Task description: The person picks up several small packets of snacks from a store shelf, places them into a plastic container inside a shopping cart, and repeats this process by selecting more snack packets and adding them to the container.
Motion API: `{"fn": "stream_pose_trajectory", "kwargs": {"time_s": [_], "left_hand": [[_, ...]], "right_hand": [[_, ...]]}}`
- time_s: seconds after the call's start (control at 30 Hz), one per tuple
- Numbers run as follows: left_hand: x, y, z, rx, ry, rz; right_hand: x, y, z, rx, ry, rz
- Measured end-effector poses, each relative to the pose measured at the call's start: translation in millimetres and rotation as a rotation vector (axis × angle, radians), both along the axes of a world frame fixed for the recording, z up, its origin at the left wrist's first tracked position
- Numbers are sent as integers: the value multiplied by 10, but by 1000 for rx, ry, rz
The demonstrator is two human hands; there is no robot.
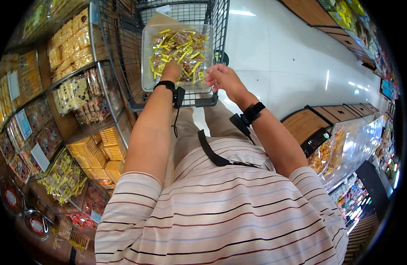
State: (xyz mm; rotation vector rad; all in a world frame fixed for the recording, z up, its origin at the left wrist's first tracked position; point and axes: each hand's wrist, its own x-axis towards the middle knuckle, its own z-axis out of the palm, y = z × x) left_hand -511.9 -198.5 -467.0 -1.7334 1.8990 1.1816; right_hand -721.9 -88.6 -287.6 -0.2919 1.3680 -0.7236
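A clear plastic bin (146,57) rests at the top of a shopping cart (124,66) in front of me. It is full of small clear packets with yellow strips (185,46) and brown contents. My left hand (171,70) reaches over the near rim into the packets. Its knuckles are curled, and the fingertips are hidden, so whatever it grips does not show. Beside the bin's right wall is my right hand (225,81), fingers loosely bent and apart, with nothing visible in them. Both wrists wear black straps with small devices.
Shelves of packaged snacks (70,42) line the left side, close to the cart. A pale, glossy floor (274,57) stretches to the right. Beyond it stand wooden display units (307,123) with bagged goods. Brown cardboard (161,18) lies behind the bin.
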Motion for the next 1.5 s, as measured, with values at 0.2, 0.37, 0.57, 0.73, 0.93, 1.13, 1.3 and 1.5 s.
{"fn": "stream_pose_trajectory", "kwargs": {"time_s": [0.2, 0.37, 0.57, 0.73, 0.93, 1.13, 1.3, 1.5], "left_hand": [[-152, -53, -161, 4, -50, 90], [-149, -11, -333, 65, -101, 15], [29, 49, -281, -73, -27, -184], [152, -185, 526, -105, 345, 217], [288, -252, 1272, 220, 725, 703], [200, -83, 1524, 219, 824, 830], [92, -41, 1561, 363, 944, 898], [601, -398, 721, 79, 532, 753]], "right_hand": [[-18, 19, -109, 24, -42, -23], [0, -10, -99, 45, -50, 4], [10, -29, -85, 19, -48, 27], [57, -155, -96, -58, -38, 45], [214, -358, -62, -188, -12, 160], [368, -478, 135, -163, -203, 180], [372, -439, -14, -125, -283, 42], [138, -367, -107, -117, -219, -38]]}}
